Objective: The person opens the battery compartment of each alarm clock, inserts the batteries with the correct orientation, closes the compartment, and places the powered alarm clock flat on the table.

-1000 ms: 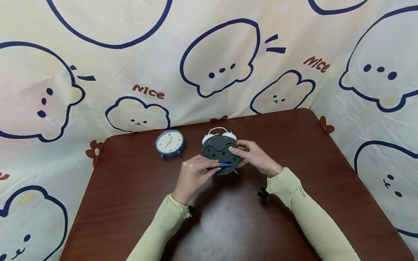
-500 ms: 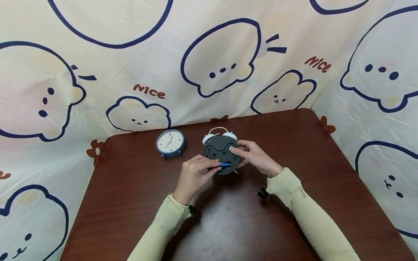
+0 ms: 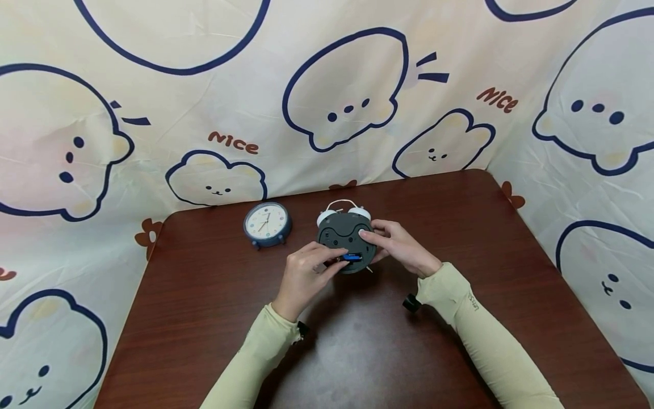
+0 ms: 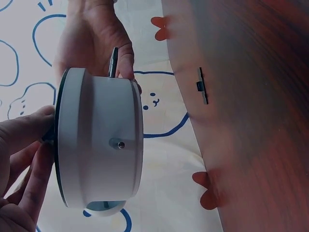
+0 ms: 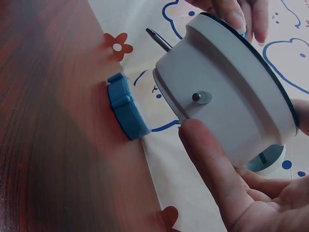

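Observation:
A twin-bell alarm clock (image 3: pixel 343 230), white with a dark grey back, is held up off the table with its back toward the head view. My right hand (image 3: pixel 401 244) grips its right side, thumb on the back and fingers around the front rim. A blue battery (image 3: pixel 351 257) lies at the slot low on the clock's back. Thumb and forefinger of my left hand (image 3: pixel 309 272) pinch the battery's left end. In the left wrist view, the white side of the clock (image 4: pixel 104 140) hides most of the right hand's fingers.
A blue round clock (image 3: pixel 267 225) stands at the table's back left, its white dial facing me. On the brown table (image 3: pixel 204 318), the left wrist view shows a small dark flat piece with a tab (image 4: pixel 202 86). Behind stands a printed cloth wall (image 3: pixel 327 68).
My left thumb and forefinger have spread slightly and shifted a little at the battery. The alarm clock and my right hand stay in place.

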`<state>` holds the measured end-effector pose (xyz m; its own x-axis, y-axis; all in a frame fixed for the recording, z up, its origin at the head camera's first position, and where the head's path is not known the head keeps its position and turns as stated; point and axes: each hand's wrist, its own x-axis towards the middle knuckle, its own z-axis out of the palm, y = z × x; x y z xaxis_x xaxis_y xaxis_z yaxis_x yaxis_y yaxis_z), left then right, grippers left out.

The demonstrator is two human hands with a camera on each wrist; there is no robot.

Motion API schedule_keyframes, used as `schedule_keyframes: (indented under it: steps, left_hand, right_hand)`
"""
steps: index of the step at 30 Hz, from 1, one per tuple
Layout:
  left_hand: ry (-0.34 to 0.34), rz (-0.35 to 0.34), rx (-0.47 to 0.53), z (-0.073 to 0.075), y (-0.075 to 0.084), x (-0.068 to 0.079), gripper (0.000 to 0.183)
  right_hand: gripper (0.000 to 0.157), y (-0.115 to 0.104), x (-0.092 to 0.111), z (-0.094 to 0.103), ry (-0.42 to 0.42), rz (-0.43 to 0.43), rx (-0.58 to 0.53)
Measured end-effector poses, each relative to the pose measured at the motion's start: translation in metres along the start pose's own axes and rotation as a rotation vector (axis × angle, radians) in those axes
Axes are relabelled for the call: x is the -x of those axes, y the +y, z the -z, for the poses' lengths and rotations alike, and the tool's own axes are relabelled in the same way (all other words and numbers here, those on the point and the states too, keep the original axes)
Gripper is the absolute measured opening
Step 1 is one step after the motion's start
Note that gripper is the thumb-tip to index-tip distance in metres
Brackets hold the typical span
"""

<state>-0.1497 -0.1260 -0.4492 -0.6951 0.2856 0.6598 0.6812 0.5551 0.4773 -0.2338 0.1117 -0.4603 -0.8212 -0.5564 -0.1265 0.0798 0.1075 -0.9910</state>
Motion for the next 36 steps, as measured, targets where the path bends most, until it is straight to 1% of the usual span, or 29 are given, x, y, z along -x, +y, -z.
schedule_keyframes:
  steps: [8, 16, 19, 28, 36]
  left_hand:
    - [0.01, -0.018, -0.003, 0.0003, 0.0001, -0.0018, 0.023]
    - [0.01, 0.006, -0.01, 0.0008, -0.0011, -0.0004, 0.024]
    - [0.007, 0.008, -0.027, 0.0005, -0.0017, 0.0015, 0.025]
    - [-0.033, -0.044, -0.098, 0.0007, -0.0009, 0.0049, 0.026]
    - [-0.027, -0.056, -0.119, 0.0008, -0.0007, 0.0056, 0.026]
  right_hand:
    - [0.047, -0.0015, 0.0001, 0.001, 0.001, 0.002, 0.002]
    - [0.044, -0.0031, -0.0003, 0.0006, 0.012, 0.009, 0.006]
    - [0.044, -0.0031, -0.0002, 0.0004, 0.015, 0.009, 0.007]
    - [0.043, -0.0007, -0.0001, 0.0018, 0.035, 0.006, -0.004]
    - [0.045, 0.0005, -0.0005, 0.0024, 0.037, 0.0, -0.01]
